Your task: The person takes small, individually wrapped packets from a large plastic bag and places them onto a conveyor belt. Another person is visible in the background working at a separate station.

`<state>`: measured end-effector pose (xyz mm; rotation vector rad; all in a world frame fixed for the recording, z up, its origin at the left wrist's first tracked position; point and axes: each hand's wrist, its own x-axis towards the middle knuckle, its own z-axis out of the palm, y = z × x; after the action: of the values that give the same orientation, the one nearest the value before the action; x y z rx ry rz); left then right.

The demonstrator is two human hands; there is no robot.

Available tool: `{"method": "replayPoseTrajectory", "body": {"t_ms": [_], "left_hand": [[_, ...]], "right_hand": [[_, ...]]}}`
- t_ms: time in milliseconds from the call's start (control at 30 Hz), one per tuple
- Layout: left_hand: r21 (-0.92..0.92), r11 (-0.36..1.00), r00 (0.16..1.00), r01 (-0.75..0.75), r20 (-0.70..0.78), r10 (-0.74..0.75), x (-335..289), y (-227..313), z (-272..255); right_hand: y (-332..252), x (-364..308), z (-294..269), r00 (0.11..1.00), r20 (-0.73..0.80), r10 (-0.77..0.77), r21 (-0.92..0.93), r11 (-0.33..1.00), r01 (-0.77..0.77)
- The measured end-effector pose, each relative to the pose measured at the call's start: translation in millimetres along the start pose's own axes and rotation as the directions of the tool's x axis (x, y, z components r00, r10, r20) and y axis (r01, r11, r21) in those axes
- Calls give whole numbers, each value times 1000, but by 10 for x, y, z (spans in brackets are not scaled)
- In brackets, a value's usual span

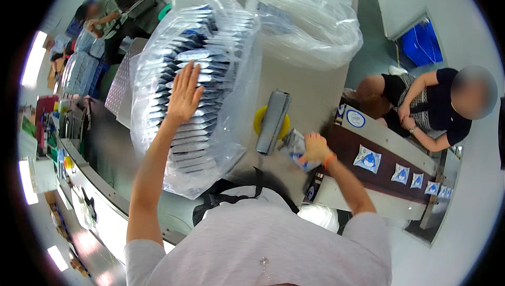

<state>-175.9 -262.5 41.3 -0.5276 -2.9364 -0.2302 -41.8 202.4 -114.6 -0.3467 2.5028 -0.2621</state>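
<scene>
My left hand lies flat with its fingers stretched out on top of the packed rows of silvery sachets. These sachets stand on edge, close together, inside a large clear plastic bag on the table. To the right, my right hand is closed round a small white and blue packet, beside the end of the conveyor. Between my hands, a long grey bundle rests across a yellow ring-shaped thing; its exact kind is unclear.
A dark conveyor belt on the right carries several pillow-shaped packets. Another clear bag sits at the table's far side. One person sits beyond the belt, another far left. A blue bin stands at back right.
</scene>
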Motion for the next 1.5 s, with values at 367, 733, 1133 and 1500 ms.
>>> {"method": "replayPoseTrajectory", "body": {"t_ms": [367,733,1133,1500], "left_hand": [[-344,931,970,-123,-240,40,280,-17,-269],[-905,-361,953,226,281,-109,1857,-528,-744],[-946,-324,996,21,48,-77,2191,-977,-1844],[-996,83,1000,-23,-21,22,2036,-712,-1468]], "right_hand": [[-1008,-1116,89,914,-34,404,690,671,-271],[-1848,1095,-1711,776,-608,-167,794,-125,596],[-2339,2186,-3649,683,-730,25,310,903,299],[-3127,2517,-3265,939,-324,-115,-412,910,-31]]}}
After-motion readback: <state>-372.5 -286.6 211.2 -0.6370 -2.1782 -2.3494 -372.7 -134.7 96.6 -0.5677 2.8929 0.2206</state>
